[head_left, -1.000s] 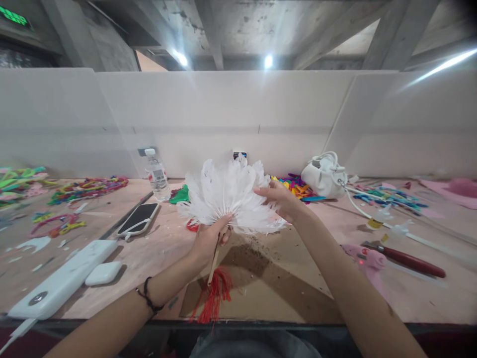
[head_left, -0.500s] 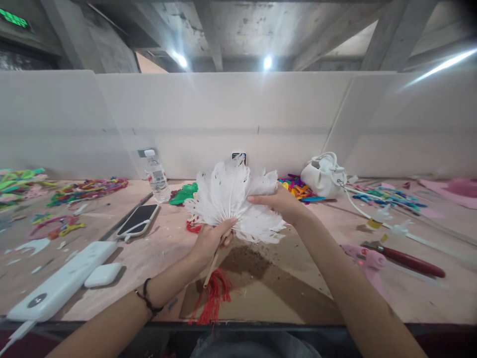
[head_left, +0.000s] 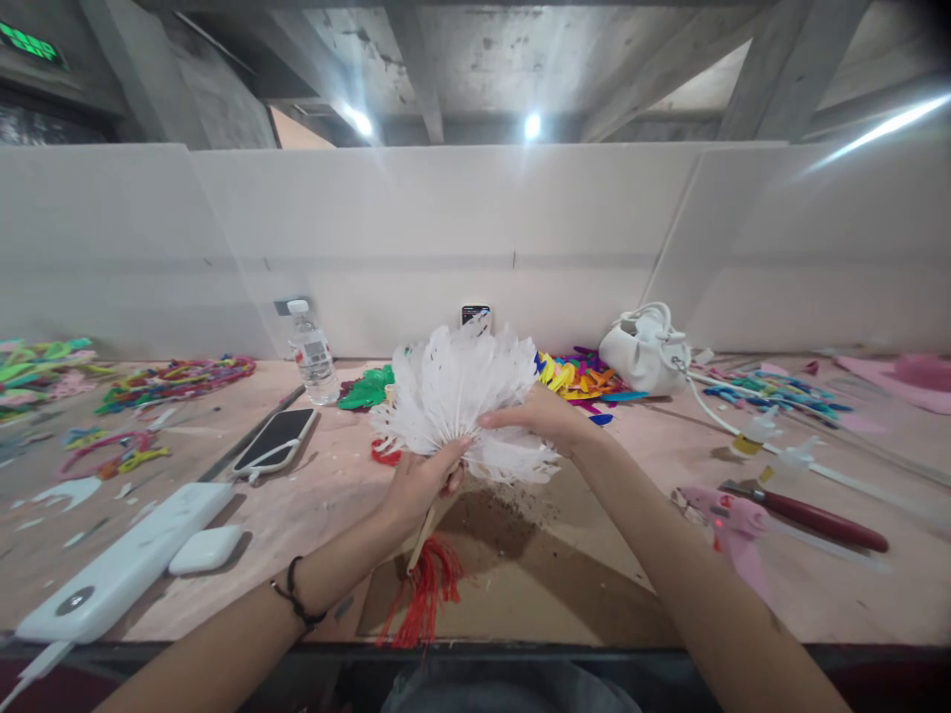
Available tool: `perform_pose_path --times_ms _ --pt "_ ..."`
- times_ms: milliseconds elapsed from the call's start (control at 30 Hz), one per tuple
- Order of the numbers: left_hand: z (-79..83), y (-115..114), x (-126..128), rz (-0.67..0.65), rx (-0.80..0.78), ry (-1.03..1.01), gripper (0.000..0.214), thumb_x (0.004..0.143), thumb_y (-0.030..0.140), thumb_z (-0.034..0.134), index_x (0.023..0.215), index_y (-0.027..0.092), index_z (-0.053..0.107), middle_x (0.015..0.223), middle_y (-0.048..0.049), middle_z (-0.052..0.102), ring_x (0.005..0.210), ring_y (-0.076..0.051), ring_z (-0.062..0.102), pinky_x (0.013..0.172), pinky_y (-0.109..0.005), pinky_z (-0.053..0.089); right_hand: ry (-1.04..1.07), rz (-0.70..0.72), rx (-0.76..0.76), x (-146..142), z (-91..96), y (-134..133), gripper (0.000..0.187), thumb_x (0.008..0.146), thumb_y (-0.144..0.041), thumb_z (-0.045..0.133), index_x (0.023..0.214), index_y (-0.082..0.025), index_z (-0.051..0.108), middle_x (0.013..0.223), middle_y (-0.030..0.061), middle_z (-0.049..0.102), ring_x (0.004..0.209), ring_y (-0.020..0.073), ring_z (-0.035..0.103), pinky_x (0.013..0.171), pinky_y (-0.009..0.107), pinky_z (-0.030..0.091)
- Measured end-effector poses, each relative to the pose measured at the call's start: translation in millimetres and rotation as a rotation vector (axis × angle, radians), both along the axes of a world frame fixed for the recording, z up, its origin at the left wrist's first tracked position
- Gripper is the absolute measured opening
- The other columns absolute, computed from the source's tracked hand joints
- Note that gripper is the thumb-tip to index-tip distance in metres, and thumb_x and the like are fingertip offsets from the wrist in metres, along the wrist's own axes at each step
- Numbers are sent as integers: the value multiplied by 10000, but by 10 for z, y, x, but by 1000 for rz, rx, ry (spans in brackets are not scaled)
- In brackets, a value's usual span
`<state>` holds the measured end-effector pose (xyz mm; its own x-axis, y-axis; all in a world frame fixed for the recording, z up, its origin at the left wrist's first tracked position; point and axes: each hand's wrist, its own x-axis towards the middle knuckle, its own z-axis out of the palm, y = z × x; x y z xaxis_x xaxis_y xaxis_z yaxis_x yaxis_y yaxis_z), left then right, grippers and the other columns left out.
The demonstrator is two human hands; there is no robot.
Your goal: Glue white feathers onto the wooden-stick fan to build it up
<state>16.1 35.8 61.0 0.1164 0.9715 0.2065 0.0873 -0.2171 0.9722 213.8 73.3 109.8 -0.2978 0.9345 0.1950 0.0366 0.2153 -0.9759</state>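
We grip the white feather fan (head_left: 457, 381) at its base w/ L hand (head_left: 425, 483) & pinch its R side w/ R hand (head_left: 541, 421). Red tassel (head_left: 429, 594) shows below L hand.

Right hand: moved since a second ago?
Yes. Judged against the white bag, nearly fixed in view, the right hand has moved left and somewhat down in the picture, its thumb now nearer the left hand.
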Motion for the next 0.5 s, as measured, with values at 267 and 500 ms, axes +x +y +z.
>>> perform_pose_path --times_ms 267,500 --pt "-33 10 -35 0 59 -25 403 903 538 644 669 232 524 451 87 408 404 -105 324 451 -263 266 -34 6 -54 -30 -3 -42 506 623 -349 950 1094 -275 781 1168 34 805 1136 293 727 987 421 567" --pt "-51 18 -25 7 84 -34 400 913 525 648 668 229 536 449 85 404 397 -103 327 441 -261 247 -59 22 -82 2 33 -72 475 644 -385 955 1076 -267 799 1127 47 815 1083 305 747 944 422 589"
